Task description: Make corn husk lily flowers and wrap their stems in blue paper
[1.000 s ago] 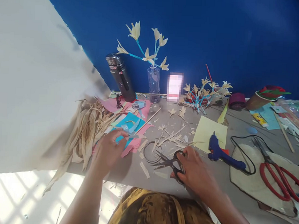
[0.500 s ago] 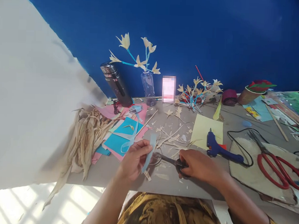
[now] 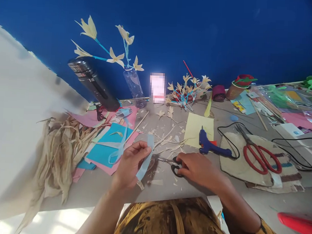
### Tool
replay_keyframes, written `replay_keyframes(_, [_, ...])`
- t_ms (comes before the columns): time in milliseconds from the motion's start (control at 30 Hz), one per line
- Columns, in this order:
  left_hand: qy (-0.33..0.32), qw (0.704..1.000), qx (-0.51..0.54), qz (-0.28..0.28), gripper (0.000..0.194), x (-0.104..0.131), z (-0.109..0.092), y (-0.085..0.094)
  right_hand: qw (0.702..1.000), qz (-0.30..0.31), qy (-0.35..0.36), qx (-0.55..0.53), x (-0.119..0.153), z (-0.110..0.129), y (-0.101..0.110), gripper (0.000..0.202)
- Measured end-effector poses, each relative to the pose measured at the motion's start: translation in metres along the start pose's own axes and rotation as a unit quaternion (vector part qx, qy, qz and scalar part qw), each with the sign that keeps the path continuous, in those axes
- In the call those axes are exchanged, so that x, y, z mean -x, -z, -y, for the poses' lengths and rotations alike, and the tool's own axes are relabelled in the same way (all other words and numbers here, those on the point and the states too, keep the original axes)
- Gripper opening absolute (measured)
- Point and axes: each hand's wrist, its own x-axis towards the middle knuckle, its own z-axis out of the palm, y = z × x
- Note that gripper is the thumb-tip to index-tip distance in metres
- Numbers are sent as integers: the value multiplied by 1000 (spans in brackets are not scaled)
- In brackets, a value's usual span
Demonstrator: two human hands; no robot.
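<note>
Between the thumb and fingers of my left hand (image 3: 133,159) is a light blue strip of crepe paper (image 3: 146,161), held upright over the table's front part. My right hand (image 3: 195,168) grips the black handles of a small pair of scissors (image 3: 167,160). Its blades point left and lie close to the strip; whether they touch it I cannot tell. Scraps of dried husk (image 3: 157,182) are scattered under and around both hands. Left of my left hand lie a blue paper sheet (image 3: 105,142) and a curled light blue ribbon (image 3: 118,153).
A blue glue gun (image 3: 211,147) rests partly on yellow paper (image 3: 193,127). Large red-handled scissors (image 3: 260,156) lie on a cloth pad (image 3: 229,161). Dried husks (image 3: 53,160) hang over the left edge. Behind stand a black flask (image 3: 97,87), a clear bottle (image 3: 135,86) with husk flowers, and more flowers (image 3: 185,92).
The view has swung to the right, so things appear shifted left. The scissors have opened at the handles. Both hands keep their hold on the strip and the scissors.
</note>
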Motion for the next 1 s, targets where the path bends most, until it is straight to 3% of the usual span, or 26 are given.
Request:
replay_keyframes(100, [21,1000,1,13,32,3,16,-8,974,-85,-5,-211,7,6,-8,7])
replay_keyframes(133, [25,1000,1,18,31,4,23,-11,946,-111,-12,-305,8,9,-14,11])
replay_keyframes(233, [36,998,3,49,30,6,39,-20,823,-137,-17,-551,3,19,-35,29])
replay_keyframes(300, [17,998,-11,56,28,6,44,-25,755,-138,-24,-641,-3,23,-46,32])
replay_keyframes(367, [-18,998,-39,51,25,5,44,-29,717,-146,-38,-680,-8,26,-50,33])
replay_keyframes(600, [-38,991,-112,68,20,3,41,-34,722,-160,-53,-671,-10,22,-45,36])
replay_keyframes(700, [-24,975,-200,92,17,-10,22,-20,704,-185,-52,-684,-6,10,-41,35])
replay_keyframes(733, [-49,969,-236,61,16,-17,12,-13,701,-193,-56,-684,-4,5,-39,34])
replay_keyframes(833, [-144,925,-352,-24,10,-46,-22,9,699,-211,-78,-679,4,-8,-33,34])
replay_keyframes(900, [-169,893,-417,-23,9,-68,-38,16,696,-209,-92,-680,8,-13,-30,34])
replay_keyframes(1000, [-175,827,-535,-8,15,-101,-46,8,691,-198,-99,-688,10,-13,-32,35])
